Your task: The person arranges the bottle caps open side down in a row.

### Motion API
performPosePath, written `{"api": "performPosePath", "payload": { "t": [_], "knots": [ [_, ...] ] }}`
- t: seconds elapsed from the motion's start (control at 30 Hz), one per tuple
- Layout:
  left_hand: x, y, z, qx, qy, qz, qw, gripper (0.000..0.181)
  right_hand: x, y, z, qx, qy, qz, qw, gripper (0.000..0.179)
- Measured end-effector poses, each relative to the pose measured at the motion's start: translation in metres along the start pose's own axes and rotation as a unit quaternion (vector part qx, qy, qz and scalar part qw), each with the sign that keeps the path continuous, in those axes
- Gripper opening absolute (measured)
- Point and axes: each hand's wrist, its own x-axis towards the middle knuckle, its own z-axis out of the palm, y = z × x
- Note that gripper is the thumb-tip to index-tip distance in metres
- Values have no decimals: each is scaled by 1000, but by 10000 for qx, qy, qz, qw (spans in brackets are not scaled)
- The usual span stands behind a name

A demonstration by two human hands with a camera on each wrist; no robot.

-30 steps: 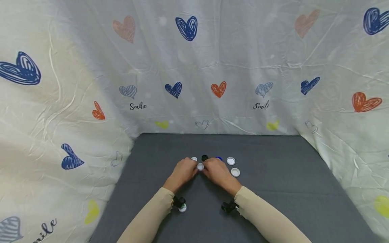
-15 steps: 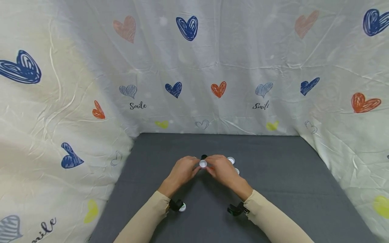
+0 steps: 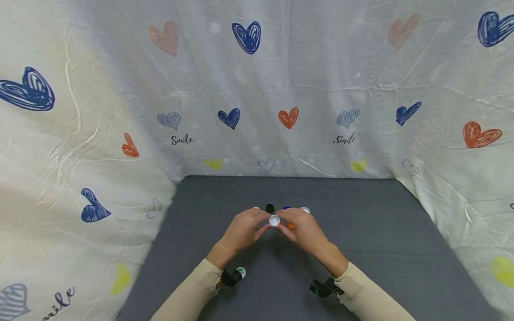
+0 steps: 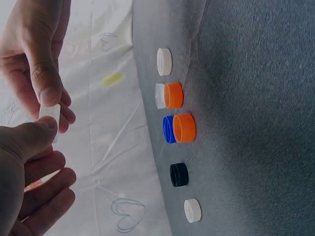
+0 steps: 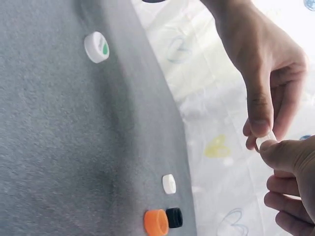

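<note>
The left hand [image 3: 241, 228] and right hand [image 3: 304, 232] met at lower centre of the head view, both pinching one held cap [image 3: 274, 220] between thumbs and fingers. That cap was white, with its round face toward the head camera, and it was raised off the grey table [image 3: 369, 223]. The grip was narrow on each side: at left in the left wrist view, the two thumbs lay on the cap, one from below and one from above, nearly meeting.

Down the middle of that view ran a row of caps on the table. A white cap [image 4: 164, 61] lay at the top; below it an orange cap [image 4: 173, 95] overlapped a clear cap [image 4: 160, 96], then a second orange cap [image 4: 184, 128] overlapped a blue cap [image 4: 168, 129] — whether these pairs touched I could not tell. A black cap [image 4: 179, 174] and a small white cap [image 4: 192, 210] finished the row at the bottom.

A green-marked cap [image 5: 97, 47] lay well apart, at upper left in the right wrist view. Behind the table, a pale cloth [image 3: 257, 80] printed with hearts filled the upper part of the head view.
</note>
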Motion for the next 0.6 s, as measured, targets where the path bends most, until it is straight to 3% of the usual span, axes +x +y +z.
{"api": "performPosePath", "payload": {
  "t": [0.37,0.47,0.6],
  "knots": [
    [-9,9,10,-71,-385,85,9992,26,-23,2,5,63,-14,-83,9999,38],
    [-10,11,11,-116,-325,142,9993,27,-26,3,6,53,4,-103,9999,37],
    [-11,11,14,-147,-10,332,9993,32,-27,4,3,34,38,-56,10000,37]
  ]
}}
